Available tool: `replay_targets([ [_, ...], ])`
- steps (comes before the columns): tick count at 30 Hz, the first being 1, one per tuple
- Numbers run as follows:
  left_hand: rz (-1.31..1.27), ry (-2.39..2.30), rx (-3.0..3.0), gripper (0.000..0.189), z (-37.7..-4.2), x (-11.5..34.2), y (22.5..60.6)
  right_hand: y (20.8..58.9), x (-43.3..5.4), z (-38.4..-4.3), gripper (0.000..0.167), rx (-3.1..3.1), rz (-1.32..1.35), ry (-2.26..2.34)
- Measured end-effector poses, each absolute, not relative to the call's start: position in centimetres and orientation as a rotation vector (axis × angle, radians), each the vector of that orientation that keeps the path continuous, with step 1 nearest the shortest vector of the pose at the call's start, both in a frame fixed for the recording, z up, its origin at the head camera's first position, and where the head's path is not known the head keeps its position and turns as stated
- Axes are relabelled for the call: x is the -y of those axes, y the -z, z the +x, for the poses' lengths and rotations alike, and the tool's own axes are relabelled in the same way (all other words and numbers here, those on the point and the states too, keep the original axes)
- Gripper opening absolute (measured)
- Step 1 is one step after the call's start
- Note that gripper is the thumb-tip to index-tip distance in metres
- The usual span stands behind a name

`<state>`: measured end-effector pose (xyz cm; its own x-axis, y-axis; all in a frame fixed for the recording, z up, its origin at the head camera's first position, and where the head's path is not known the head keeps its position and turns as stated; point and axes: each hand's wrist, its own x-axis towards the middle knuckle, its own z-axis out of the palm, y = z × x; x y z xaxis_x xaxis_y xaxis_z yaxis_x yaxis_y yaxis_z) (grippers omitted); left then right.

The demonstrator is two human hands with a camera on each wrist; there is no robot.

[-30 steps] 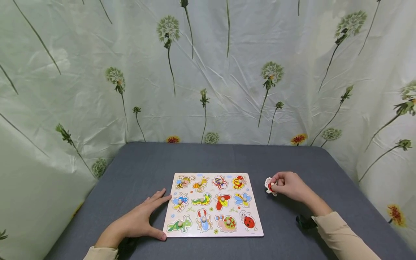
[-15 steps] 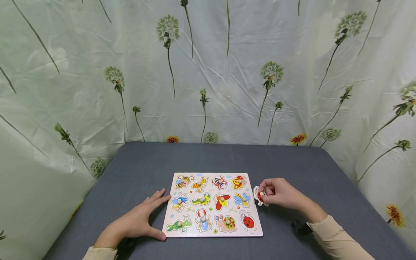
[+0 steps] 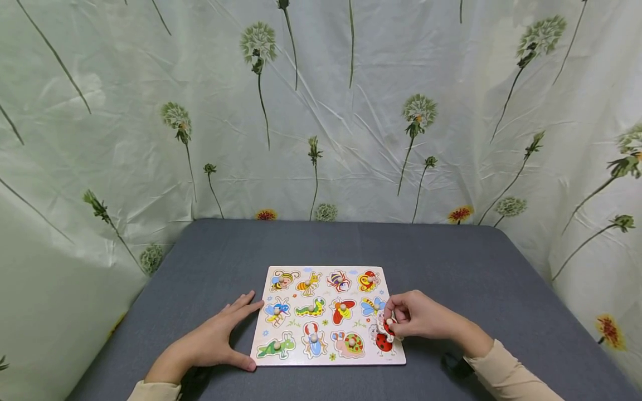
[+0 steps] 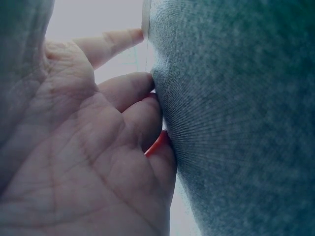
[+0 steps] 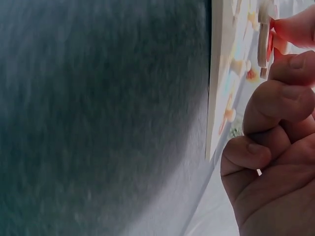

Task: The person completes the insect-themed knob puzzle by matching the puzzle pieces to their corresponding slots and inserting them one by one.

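A wooden peg puzzle board (image 3: 296, 359) with insect pictures lies on the grey table. My right hand (image 3: 418, 314) pinches the peg of a red ladybug puzzle piece (image 3: 382, 322), which overlaps the printed ladybug (image 3: 384, 344) at the board's lower right corner. In the right wrist view the ladybug piece (image 5: 264, 46) shows edge-on above the board face, its peg between thumb and forefinger. My left hand (image 3: 213, 340) lies beside the board's left edge, fingers spread, thumb and fingertips at the edge. The left wrist view shows the palm (image 4: 93, 147) and fingers against the cloth.
Pegged pieces fill the board's other spots, among them a caterpillar (image 3: 311, 308), a green grasshopper (image 3: 277, 346) and a snail (image 3: 348, 344). A dark strap (image 3: 456, 366) shows by the right sleeve. Behind the grey table (image 3: 321, 242) hangs a dandelion-print curtain (image 3: 351, 139).
My right hand has carried the ladybug piece left and toward me, from the table right of the board to over the board's lower right corner. The left hand stays in place.
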<state>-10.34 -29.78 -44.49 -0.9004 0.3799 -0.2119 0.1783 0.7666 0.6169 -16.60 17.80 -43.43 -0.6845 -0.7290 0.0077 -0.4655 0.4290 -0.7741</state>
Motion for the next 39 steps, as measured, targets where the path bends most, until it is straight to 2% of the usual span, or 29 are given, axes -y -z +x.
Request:
replay_targets([
  [13, 0.438, -0.886, -2.636, 0.124, -10.4, 29.7, 44.2, 43.7, -16.5, -16.0, 0.015, -2.330, -1.113, 1.065],
  [39, 0.423, -0.868, -2.629, 0.124, -10.3, 29.7, 44.2, 44.0, -16.0, -15.4, 0.010, -2.336, -1.002, 1.021],
])
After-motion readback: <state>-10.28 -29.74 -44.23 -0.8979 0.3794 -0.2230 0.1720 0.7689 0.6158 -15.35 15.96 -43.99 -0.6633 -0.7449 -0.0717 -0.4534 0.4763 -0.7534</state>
